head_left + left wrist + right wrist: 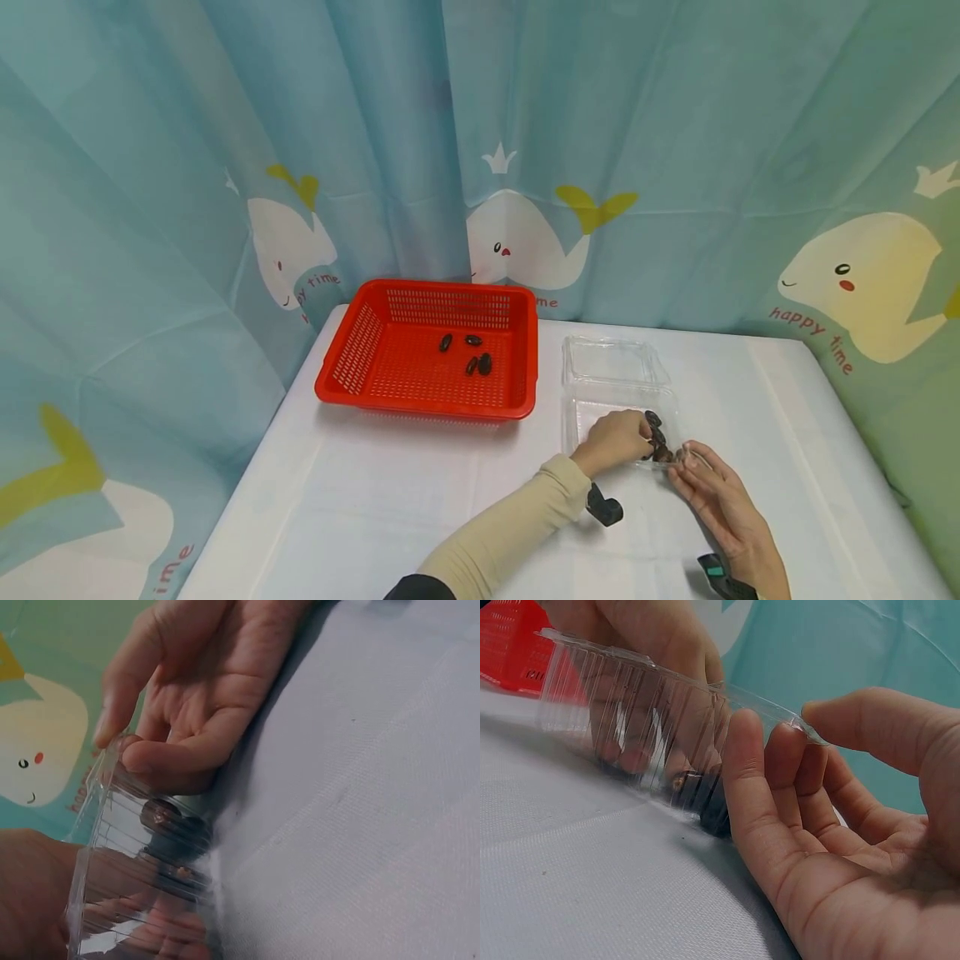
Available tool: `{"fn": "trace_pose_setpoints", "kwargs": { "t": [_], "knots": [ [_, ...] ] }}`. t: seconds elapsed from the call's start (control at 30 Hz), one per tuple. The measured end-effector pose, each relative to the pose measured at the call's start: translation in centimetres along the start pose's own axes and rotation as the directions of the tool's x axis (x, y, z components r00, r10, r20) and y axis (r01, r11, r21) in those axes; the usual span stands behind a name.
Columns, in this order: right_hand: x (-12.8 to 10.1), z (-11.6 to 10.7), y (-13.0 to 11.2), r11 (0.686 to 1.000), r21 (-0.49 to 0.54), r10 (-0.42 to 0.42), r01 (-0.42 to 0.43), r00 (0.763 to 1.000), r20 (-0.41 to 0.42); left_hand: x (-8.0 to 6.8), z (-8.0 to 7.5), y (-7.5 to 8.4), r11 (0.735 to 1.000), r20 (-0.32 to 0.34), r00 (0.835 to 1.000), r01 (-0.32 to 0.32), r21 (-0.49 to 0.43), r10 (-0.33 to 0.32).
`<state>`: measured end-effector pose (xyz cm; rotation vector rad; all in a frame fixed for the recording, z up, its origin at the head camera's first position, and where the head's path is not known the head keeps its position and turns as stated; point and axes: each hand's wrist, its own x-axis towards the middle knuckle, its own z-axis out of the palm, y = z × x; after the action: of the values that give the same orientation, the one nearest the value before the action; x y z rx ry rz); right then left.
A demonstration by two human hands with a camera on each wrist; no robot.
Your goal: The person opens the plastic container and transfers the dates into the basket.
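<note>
The clear plastic clamshell box (615, 392) lies open on the white bench (420, 500), right of the red basket (431, 350). The left hand (615, 440) reaches inside, its grip pinching the dark dates (657, 442). The right hand (720, 496) pinches the box's near rim between thumb and fingers (754, 772).
</note>
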<state>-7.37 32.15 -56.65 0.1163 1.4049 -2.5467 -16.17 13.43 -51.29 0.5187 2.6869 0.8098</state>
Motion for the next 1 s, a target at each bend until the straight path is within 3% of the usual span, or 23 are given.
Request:
{"fn": "trace_pose_setpoints", "kwargs": {
  "t": [0.13, 0.3, 0.47, 0.73, 1.0],
  "knots": [
    [-0.1, 0.0, 0.0, 1.000, -0.022, -0.003, 0.003, 1.000, -0.015, 0.2, 0.5, 0.0, 0.999, -0.015, 1.000, 0.001, 0.032, -0.001],
    [-0.1, -0.1, 0.0, 1.000, -0.028, -0.004, 0.003, 1.000, -0.021, -0.4, 0.1, 0.3, 1.000, -0.009, 1.000, -0.003, 0.022, 0.003],
    [-0.1, -0.2, 0.1, 0.999, -0.037, 0.004, -0.006, 0.999, -0.039, -0.5, 0.2, 0.1, 0.999, -0.007, 0.999, -0.041, -0.005, 0.041],
    [0.0, 0.2, 0.2, 0.999, -0.029, 0.020, -0.022, 0.997, -0.073, -0.5, 0.6, -0.2, 0.991, -0.049, 0.993, -0.103, 0.090, 0.107],
    [0.2, 0.2, 0.1, 1.000, -0.022, 0.013, -0.014, 0.999, -0.050, -0.9, -0.1, -0.1, 0.983, -0.104, 0.980, -0.161, 0.093, 0.170]
  ]
}}
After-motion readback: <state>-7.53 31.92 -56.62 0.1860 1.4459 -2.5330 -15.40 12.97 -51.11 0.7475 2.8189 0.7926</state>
